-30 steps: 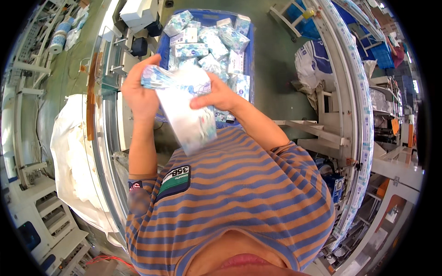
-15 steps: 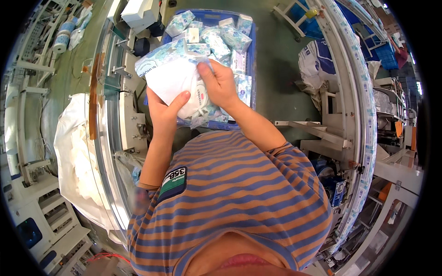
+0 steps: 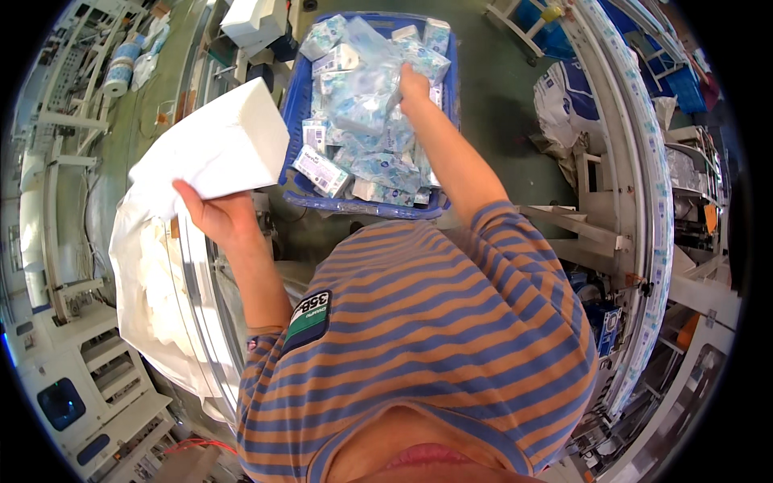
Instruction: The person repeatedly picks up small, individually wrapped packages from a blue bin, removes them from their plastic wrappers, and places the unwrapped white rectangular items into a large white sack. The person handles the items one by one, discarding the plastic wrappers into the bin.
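Note:
My left hand [image 3: 224, 216] grips a bare white stack of tissues [image 3: 241, 141] from below, left of the blue crate. The stack's near end looks loose and spread, while its far end is square. Above the crate, my right hand [image 3: 415, 88] pinches an emptied clear plastic wrapper [image 3: 364, 92] with a pale blue print. Under it, several wrapped tissue packs [image 3: 322, 171] lie jumbled in the blue plastic crate [image 3: 370, 212]. The hanging wrapper hides part of the packs.
A large white sack [image 3: 145, 274] with pale contents hangs at the left beside a metal rail [image 3: 208, 310]. To the right runs a long machine frame [image 3: 636, 161]. A white and blue bag [image 3: 568, 105] lies on the floor [image 3: 503, 137] before it.
The tissue stack has come out of its wrapper. My left hand has carried it left towards the sack, and my right hand has moved away to the right with the wrapper.

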`<state>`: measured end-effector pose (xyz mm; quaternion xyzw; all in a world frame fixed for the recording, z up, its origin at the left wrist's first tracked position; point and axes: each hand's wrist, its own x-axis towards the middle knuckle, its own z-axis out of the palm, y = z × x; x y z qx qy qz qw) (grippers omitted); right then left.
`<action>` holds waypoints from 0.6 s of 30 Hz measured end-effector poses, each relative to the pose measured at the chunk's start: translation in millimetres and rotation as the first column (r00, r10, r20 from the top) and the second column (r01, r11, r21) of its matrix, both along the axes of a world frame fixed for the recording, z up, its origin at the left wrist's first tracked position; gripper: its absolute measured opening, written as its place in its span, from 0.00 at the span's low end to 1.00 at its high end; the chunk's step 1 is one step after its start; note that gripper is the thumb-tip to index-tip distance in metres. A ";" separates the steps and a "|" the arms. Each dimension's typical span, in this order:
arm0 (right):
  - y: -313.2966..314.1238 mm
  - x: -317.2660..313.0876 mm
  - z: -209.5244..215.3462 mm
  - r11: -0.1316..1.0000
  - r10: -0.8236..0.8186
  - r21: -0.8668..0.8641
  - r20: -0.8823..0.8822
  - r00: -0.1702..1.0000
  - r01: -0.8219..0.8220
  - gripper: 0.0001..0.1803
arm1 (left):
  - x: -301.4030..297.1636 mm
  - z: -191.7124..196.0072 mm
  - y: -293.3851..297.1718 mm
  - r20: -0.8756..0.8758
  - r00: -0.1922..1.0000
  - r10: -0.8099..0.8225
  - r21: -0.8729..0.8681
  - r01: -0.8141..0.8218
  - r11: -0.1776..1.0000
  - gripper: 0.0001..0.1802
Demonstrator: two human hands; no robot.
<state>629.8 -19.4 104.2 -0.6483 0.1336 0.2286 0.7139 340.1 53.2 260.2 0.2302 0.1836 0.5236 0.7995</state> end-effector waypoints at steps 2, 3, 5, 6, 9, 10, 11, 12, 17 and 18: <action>-7.3 19.9 -48.1 0.927 0.156 -0.363 0.132 0.979 -0.098 0.27 | 2.6 -9.4 13.2 -0.004 0.998 -0.063 -0.040 0.063 0.997 0.30; -8.0 25.0 -62.2 0.838 0.243 -0.532 0.169 0.955 -0.119 0.29 | 4.6 -13.5 16.9 -0.010 0.995 -0.096 -0.061 0.096 0.994 0.30; -13.2 -9.9 -18.0 0.845 0.496 -0.343 0.218 0.841 -0.409 0.27 | 4.3 -17.2 16.4 0.031 0.996 -0.087 -0.087 0.090 0.992 0.30; -26.1 -35.8 10.6 0.807 0.588 -0.254 0.253 0.769 -0.533 0.27 | 6.0 -20.8 13.9 0.049 0.994 -0.101 -0.111 0.105 0.988 0.30; -44.8 -90.5 61.4 0.608 0.784 -0.150 0.267 0.560 -0.779 0.30 | 27.3 -22.1 8.7 -0.048 0.998 -0.029 -0.001 0.029 1.000 0.27; -49.6 -99.9 72.3 0.484 0.842 0.099 0.216 0.494 -0.869 0.33 | 35.8 -24.7 4.4 -0.201 0.975 0.095 0.232 -0.047 0.972 0.25; -56.6 -106.5 88.8 0.359 0.891 0.400 0.123 0.437 -0.843 0.37 | 41.2 -30.8 -0.3 -0.306 0.918 0.251 0.465 -0.086 0.881 0.24; -62.0 -106.4 104.2 0.220 0.934 0.669 0.066 0.351 -0.710 0.41 | 45.4 -39.0 -5.1 -0.355 0.836 0.419 0.677 -0.080 0.731 0.23; -61.5 -75.9 116.0 0.148 0.834 0.886 0.126 0.537 -0.438 0.38 | 64.5 -25.8 -9.5 -0.013 0.925 0.379 0.697 0.280 -0.660 0.15; -66.4 -72.8 116.9 0.196 0.799 0.862 0.135 0.586 -0.466 0.34 | 70.8 -31.4 -10.8 -0.041 0.900 0.433 0.759 0.310 -0.572 0.16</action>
